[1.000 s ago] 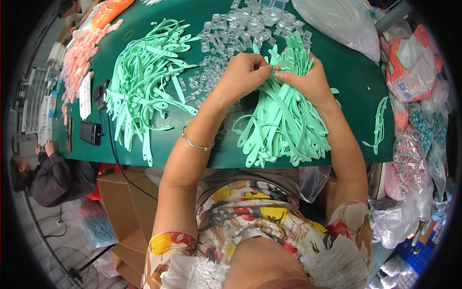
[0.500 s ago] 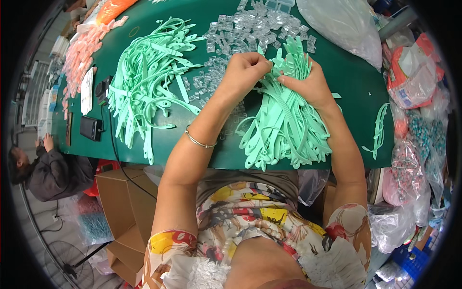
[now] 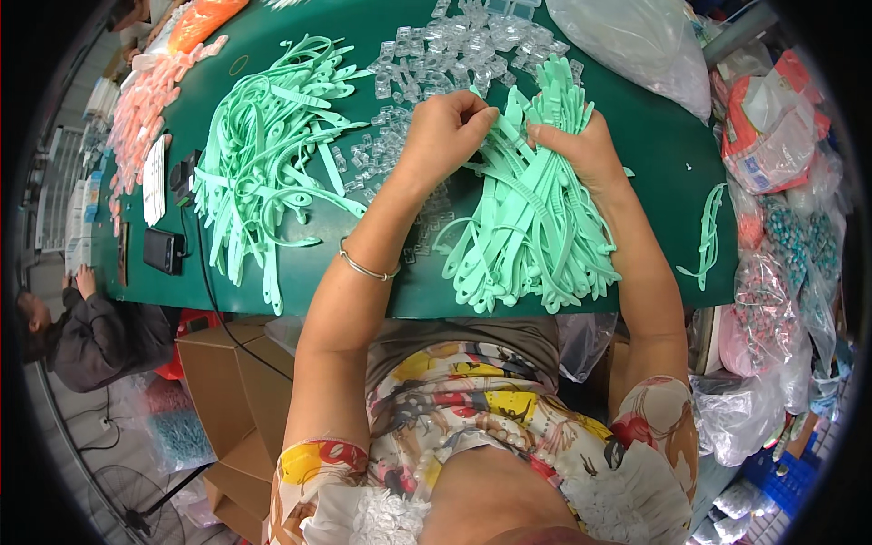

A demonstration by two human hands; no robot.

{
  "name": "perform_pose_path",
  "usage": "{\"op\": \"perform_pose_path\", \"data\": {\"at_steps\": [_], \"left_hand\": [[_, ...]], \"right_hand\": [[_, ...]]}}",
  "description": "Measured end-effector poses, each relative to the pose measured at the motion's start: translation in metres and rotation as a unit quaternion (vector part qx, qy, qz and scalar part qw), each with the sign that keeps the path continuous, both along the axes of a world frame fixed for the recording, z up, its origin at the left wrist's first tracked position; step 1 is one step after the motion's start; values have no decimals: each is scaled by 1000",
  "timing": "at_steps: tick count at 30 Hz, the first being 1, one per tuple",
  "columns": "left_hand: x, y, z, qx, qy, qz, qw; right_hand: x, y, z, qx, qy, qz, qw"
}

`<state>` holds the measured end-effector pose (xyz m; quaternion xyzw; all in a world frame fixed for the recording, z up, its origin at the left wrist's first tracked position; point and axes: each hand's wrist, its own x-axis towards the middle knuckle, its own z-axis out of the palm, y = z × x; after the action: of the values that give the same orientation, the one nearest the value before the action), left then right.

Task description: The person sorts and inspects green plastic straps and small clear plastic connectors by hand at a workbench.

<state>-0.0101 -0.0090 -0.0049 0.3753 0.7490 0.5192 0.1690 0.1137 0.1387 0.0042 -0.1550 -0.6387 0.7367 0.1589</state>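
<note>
On the green counter [image 3: 668, 173], peach pieces [image 3: 145, 113] lie at far left, then a loose pile of mint straps [image 3: 241, 168]. Next comes the left hand [image 3: 450, 136], thumb and fingertips pressed together; whether they pinch a strap, one cannot tell. Clear plastic pieces [image 3: 463, 54] lie beyond it. The strap bundle [image 3: 536, 227] fans toward the person, its upper part gripped by the right hand [image 3: 581, 150]. Separate straps [image 3: 712, 234] lie farther right.

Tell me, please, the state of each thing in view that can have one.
Left hand: pinched, contents unclear
Right hand: closed around strap bundle
Strap bundle: held, lower ends fanned out
Strap pile: loose, tangled
Clear pieces: loose, heaped
Bracelet: worn
Box: open
</note>
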Motion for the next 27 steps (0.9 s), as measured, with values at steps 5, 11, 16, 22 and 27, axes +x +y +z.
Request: {"op": "perform_pose_path", "data": {"at_steps": [5,11,16,22,27], "left_hand": [[-19,-6,0,55,20,30,998],[-51,-31,3,-11,157,112,981],[-43,-28,0,-127,318,115,932],[-34,-9,-9,-102,393,106,908],[-30,-10,-8,-155,394,78,903]], "right_hand": [[3,2,2,31,-36,-11,999],[1,-3,2,8,-16,-56,998],[0,-1,-2,8,-2,-61,998],[1,0,-1,12,-21,-30,999],[1,-2,0,11,-5,-48,999]]}}
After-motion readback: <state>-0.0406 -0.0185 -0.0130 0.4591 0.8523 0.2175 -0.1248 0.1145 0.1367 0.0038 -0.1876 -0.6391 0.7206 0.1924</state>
